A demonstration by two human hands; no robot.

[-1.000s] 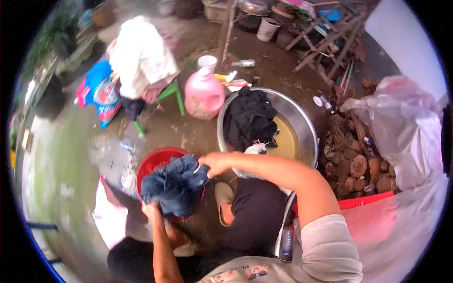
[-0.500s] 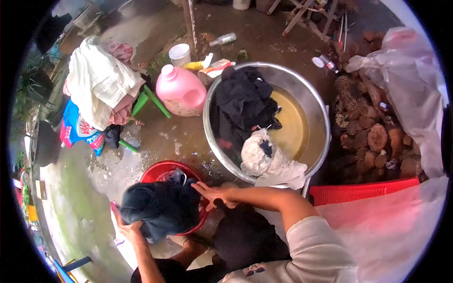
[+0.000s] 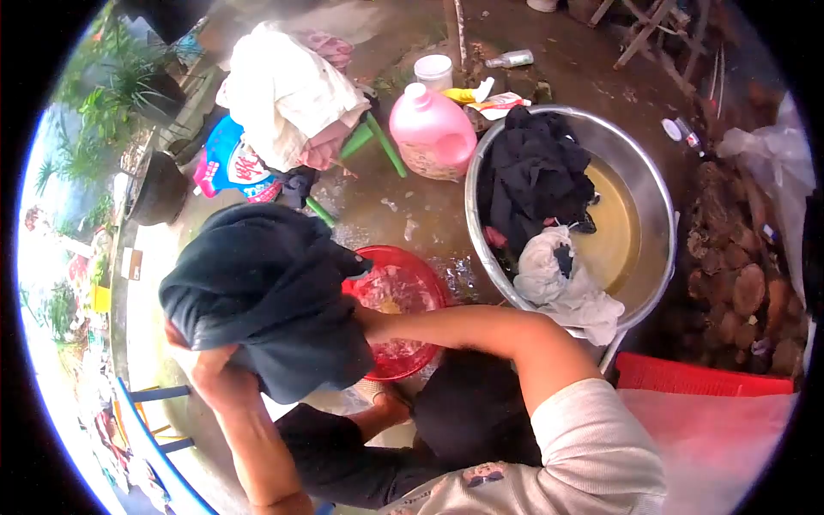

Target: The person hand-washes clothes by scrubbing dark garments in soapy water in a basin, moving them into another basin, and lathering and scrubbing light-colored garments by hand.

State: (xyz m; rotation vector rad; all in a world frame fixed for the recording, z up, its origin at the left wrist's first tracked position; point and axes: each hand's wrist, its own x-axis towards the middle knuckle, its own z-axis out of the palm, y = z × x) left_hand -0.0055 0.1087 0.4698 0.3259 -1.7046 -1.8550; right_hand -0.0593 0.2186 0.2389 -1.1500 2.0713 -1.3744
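A bunched dark blue-grey garment [image 3: 270, 296] is held up in front of me, left of a red basin [image 3: 412, 300] with water and suds in it. My left hand [image 3: 215, 369] grips its lower left side, fingers partly behind the cloth. At its right edge is my right hand [image 3: 367, 324], its fingers hidden by the cloth. To the right, a large metal basin [image 3: 665, 249] has black clothes [image 3: 536, 172], a white cloth [image 3: 562, 279] and yellowish water in it.
A pink detergent jug [image 3: 432, 133] and a white tub [image 3: 433, 72] stand behind the red basin. White clothes [image 3: 287, 94] are piled on a green stool [image 3: 386, 146], beside a blue bag [image 3: 227, 159]. Logs [image 3: 747, 287] and a red plastic crate [image 3: 695, 378] are at right.
The dark garment has been lifted up out of the red basin and moved left, so the basin's water now shows. Both hands moved with it. The camera view has turned left.
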